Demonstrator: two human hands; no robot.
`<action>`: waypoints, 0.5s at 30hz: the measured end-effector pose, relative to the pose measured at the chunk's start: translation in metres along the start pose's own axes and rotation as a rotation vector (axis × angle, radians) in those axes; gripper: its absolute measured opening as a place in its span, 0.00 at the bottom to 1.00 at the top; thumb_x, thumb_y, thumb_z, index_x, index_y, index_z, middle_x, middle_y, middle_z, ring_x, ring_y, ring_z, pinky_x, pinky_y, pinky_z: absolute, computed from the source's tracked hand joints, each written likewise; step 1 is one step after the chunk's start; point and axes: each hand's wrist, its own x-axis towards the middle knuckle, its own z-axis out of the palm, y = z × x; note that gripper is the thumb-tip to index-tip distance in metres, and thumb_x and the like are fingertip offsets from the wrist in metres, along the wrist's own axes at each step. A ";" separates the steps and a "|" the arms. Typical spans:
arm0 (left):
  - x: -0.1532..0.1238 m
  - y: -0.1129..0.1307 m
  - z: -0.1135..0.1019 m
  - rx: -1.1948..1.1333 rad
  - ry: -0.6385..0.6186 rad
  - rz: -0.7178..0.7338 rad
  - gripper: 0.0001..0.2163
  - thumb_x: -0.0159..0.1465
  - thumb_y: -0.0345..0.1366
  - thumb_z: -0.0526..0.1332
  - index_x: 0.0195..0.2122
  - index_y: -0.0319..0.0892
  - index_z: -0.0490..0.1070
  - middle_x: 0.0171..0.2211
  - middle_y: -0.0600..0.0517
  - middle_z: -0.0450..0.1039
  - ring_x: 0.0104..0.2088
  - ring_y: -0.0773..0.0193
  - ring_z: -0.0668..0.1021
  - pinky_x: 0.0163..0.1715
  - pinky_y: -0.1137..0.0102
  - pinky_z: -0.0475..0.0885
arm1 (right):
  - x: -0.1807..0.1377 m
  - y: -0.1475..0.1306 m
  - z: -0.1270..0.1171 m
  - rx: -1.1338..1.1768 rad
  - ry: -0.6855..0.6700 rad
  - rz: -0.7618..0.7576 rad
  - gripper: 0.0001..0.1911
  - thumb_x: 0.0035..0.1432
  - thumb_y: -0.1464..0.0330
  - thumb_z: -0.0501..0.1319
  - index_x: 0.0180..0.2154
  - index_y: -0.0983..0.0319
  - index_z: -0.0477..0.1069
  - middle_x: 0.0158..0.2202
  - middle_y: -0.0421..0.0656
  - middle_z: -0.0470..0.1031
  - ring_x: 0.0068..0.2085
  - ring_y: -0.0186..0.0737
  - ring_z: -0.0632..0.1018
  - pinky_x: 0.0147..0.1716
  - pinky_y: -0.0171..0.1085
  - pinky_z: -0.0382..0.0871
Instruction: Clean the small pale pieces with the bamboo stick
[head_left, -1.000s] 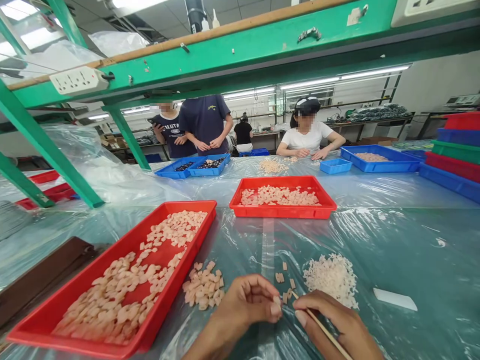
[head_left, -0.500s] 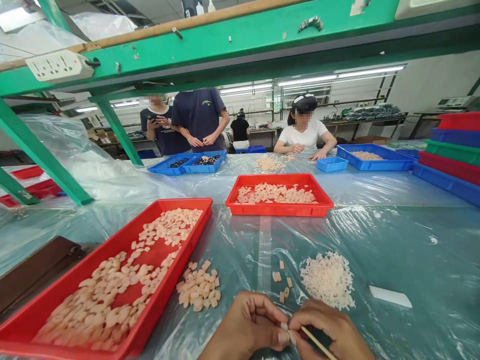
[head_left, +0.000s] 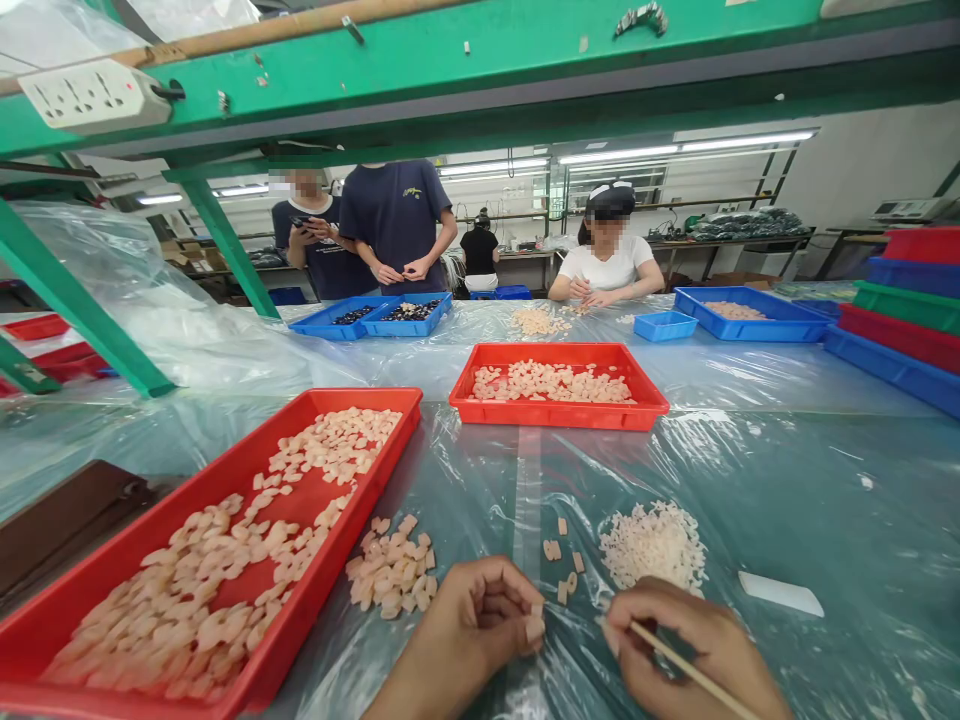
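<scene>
At the bottom centre of the frame the left hand [head_left: 480, 625] pinches a small pale plastic piece [head_left: 535, 628] in a narrow fingertip grip, turned toward the right hand [head_left: 686, 650], which is closed around a thin wooden stick [head_left: 686, 668], its tip angled at the piece as if to poke it. Just above lie loose pieces [head_left: 390, 578] and a white heap [head_left: 654, 545] on the plastic-sheeted tabletop [head_left: 787, 480]; a red tray [head_left: 360, 510] sits at lower left under green shelving [head_left: 480, 60].

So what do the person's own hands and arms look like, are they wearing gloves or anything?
No gloves. The left hand and the right hand are both bare, with short plain fingernails. No rings, watch or bracelet show on the parts in view. The forearms are bare too, with no sleeves reaching the wrists.
</scene>
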 end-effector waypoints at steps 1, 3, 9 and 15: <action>-0.001 0.000 0.000 0.084 0.020 0.014 0.08 0.51 0.34 0.68 0.27 0.35 0.72 0.21 0.54 0.72 0.24 0.70 0.71 0.26 0.76 0.64 | 0.002 0.003 -0.006 -0.051 0.031 0.033 0.09 0.50 0.72 0.52 0.23 0.58 0.67 0.21 0.37 0.72 0.21 0.32 0.73 0.21 0.28 0.66; -0.001 -0.001 0.003 0.252 -0.004 0.035 0.04 0.51 0.31 0.65 0.28 0.35 0.75 0.23 0.53 0.72 0.24 0.70 0.70 0.26 0.76 0.64 | 0.006 0.012 -0.018 -0.172 0.090 0.100 0.08 0.54 0.69 0.53 0.25 0.58 0.68 0.24 0.39 0.74 0.23 0.36 0.75 0.22 0.30 0.67; 0.002 -0.009 0.016 0.564 -0.240 0.081 0.10 0.48 0.21 0.63 0.29 0.39 0.80 0.24 0.54 0.70 0.25 0.69 0.69 0.25 0.79 0.62 | 0.009 0.035 -0.035 -0.228 0.121 0.276 0.18 0.59 0.58 0.52 0.40 0.60 0.74 0.37 0.48 0.80 0.37 0.48 0.81 0.23 0.34 0.74; -0.001 -0.015 0.010 0.621 -0.207 0.097 0.15 0.44 0.21 0.67 0.33 0.40 0.80 0.27 0.56 0.68 0.24 0.71 0.67 0.25 0.79 0.62 | 0.001 0.005 -0.016 0.140 -0.069 0.184 0.18 0.62 0.60 0.52 0.24 0.59 0.71 0.24 0.40 0.75 0.29 0.40 0.78 0.29 0.30 0.70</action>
